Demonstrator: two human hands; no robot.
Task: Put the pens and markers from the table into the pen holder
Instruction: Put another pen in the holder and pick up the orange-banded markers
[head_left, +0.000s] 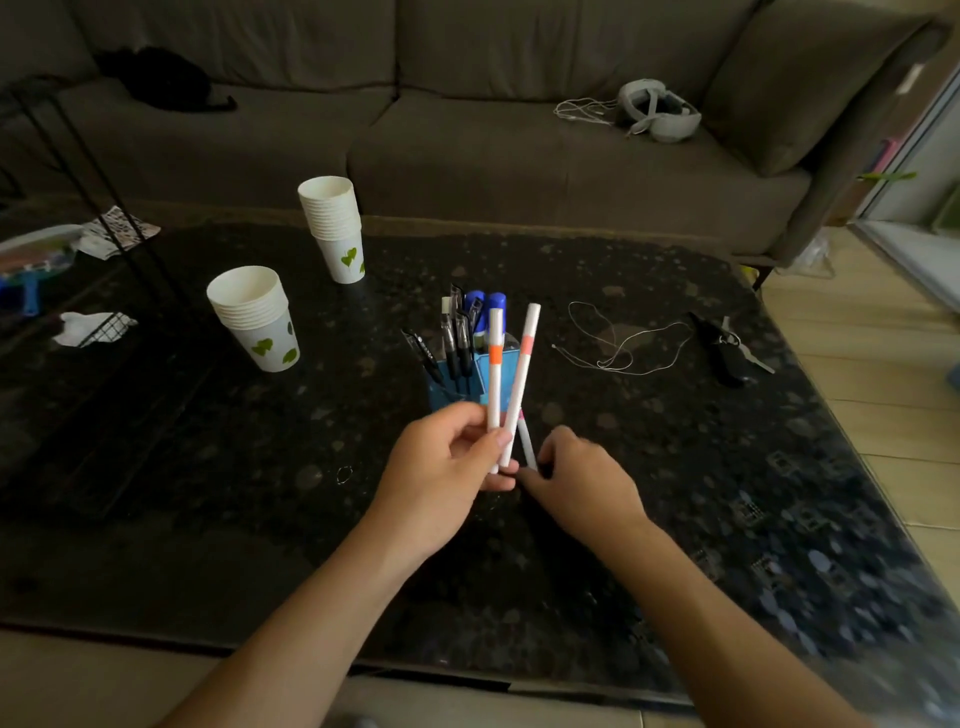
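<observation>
Behind, a blue pen holder (457, 382) stands on the dark table (675, 441) — left hand (441, 478) pinches two white markers (496, 374); right hand (582, 483) grips a third (525, 439).

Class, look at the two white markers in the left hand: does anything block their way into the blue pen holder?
Nothing lies between the white markers and the pen holder. The holder already contains black pens and blue-capped markers, crowding its opening.

Two bare, sleeveless forearms (311, 597)
</observation>
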